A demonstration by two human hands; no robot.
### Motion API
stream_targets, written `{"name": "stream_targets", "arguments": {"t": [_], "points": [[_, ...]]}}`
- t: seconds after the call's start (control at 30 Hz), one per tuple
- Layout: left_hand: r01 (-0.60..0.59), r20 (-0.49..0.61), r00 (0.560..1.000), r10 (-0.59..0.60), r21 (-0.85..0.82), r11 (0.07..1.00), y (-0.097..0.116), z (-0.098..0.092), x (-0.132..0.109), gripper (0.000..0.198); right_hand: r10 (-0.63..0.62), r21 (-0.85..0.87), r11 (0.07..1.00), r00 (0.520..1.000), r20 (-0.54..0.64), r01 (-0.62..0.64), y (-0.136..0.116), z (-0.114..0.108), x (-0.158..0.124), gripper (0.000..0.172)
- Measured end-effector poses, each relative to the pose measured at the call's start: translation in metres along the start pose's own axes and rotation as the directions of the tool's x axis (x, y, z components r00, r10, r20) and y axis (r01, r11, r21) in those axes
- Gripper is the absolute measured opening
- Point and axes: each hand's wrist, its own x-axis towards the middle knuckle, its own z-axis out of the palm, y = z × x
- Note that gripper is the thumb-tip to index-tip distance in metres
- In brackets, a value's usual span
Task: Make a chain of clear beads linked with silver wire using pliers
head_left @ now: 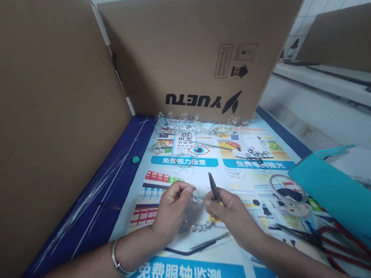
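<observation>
My left hand [173, 210] is closed in a pinch on one end of a strand of clear beads [200, 227]. The strand loops below the fingers towards my right hand [231, 212]. That hand is wrapped round a small pair of pliers [214, 187] with yellow handles, its dark jaws pointing up and away from me. The thumb and forefinger of the right hand also lie close to the beads; whether they grip the strand I cannot tell. A metal bangle [117, 259] circles my left wrist.
Clear beaded pieces [200, 124] lie at the back against a cardboard panel [190, 38]. Long thin wires [85, 203] and a green lump [135, 159] are at left. Dark rings [255, 155] lie behind my hands. Red-handled scissors [343, 245] rest at right beside a teal box [353, 206].
</observation>
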Motion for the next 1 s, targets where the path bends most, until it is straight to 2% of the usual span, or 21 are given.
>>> {"name": "stream_targets", "arguments": {"t": [0.2,0.6,1.0], "points": [[-0.033,0.049,0.998,0.029,0.079,0.996,0.0003,-0.0004,-0.0005,0.017,0.028,-0.011,1.000,0.999,0.016,-0.028,0.0001,-0.0004,0.0010,0.015],[-0.068,0.183,0.981,0.065,0.008,0.998,0.0018,-0.0024,-0.0009,0.020,0.025,-0.040,0.999,0.998,0.053,-0.023,-0.0024,-0.0021,0.0014,0.014],[-0.094,0.197,0.977,0.083,0.046,0.995,-0.0063,-0.0039,0.0032,0.024,0.037,-0.067,0.997,0.997,0.061,-0.033,-0.0049,-0.0012,-0.0002,0.014]]}}
